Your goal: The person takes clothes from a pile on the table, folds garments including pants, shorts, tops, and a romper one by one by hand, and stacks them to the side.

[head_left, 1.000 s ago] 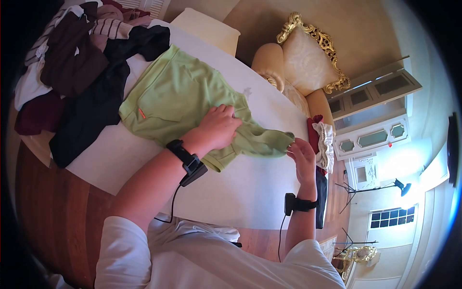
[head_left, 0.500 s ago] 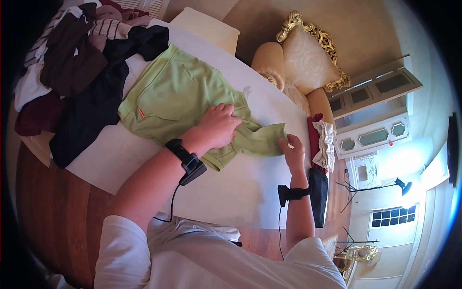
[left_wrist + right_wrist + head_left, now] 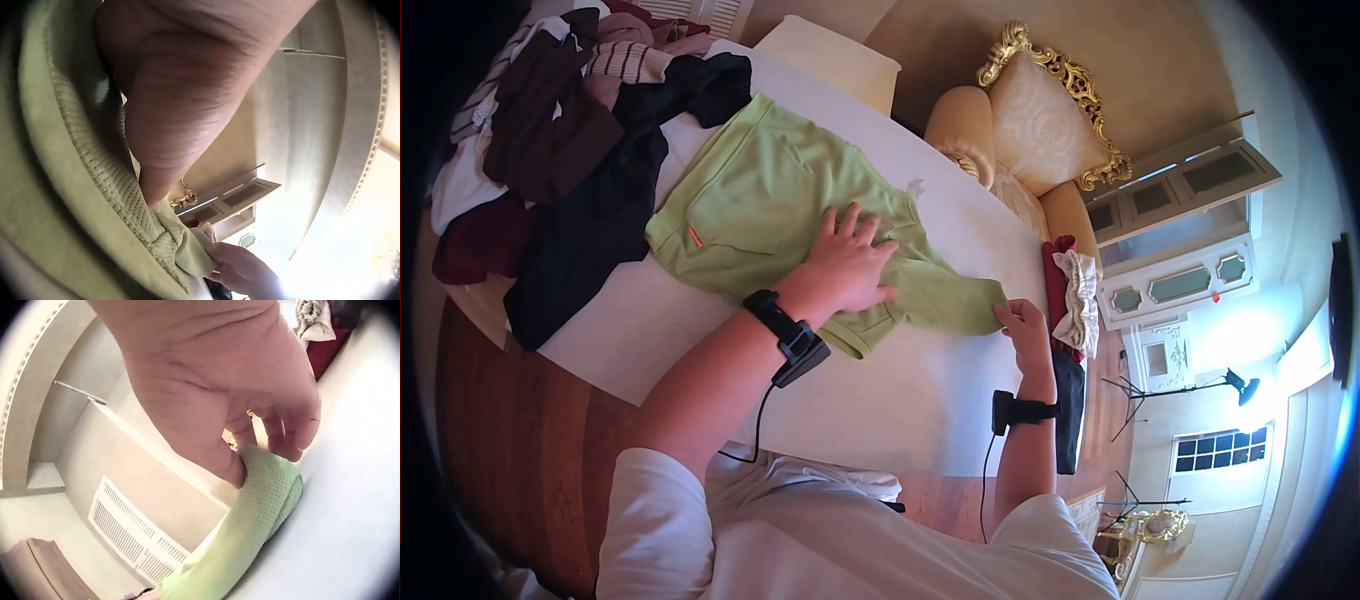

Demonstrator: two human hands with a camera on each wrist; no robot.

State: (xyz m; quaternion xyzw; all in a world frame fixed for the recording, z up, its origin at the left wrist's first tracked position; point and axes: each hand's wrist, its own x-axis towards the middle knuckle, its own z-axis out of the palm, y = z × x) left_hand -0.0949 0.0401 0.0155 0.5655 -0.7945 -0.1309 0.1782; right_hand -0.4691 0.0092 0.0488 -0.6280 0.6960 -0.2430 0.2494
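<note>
A light green garment (image 3: 750, 200) with a small orange tag lies spread on the white table (image 3: 850, 400). Fingers spread, my left hand (image 3: 847, 268) rests flat on it near the base of the sleeve (image 3: 950, 300). At the sleeve's far end my right hand (image 3: 1028, 335) pinches the cuff between thumb and fingers. The right wrist view shows the cuff (image 3: 269, 481) held at its edge by the right hand (image 3: 219, 387). In the left wrist view, the left hand (image 3: 181, 94) covers part of the green cloth (image 3: 81, 162).
A heap of dark, white and striped clothes (image 3: 550, 130) lies at the table's left end. Folded red, white and black clothes (image 3: 1075, 300) sit along the right edge. Behind the table are a gold-framed armchair (image 3: 1045, 120) and a cream stool or side table (image 3: 830, 60).
My left hand's fingers have gone from curled to spread on the cloth. The right hand moved left, then back right and slightly down; the sleeve now lies straighter and flatter.
</note>
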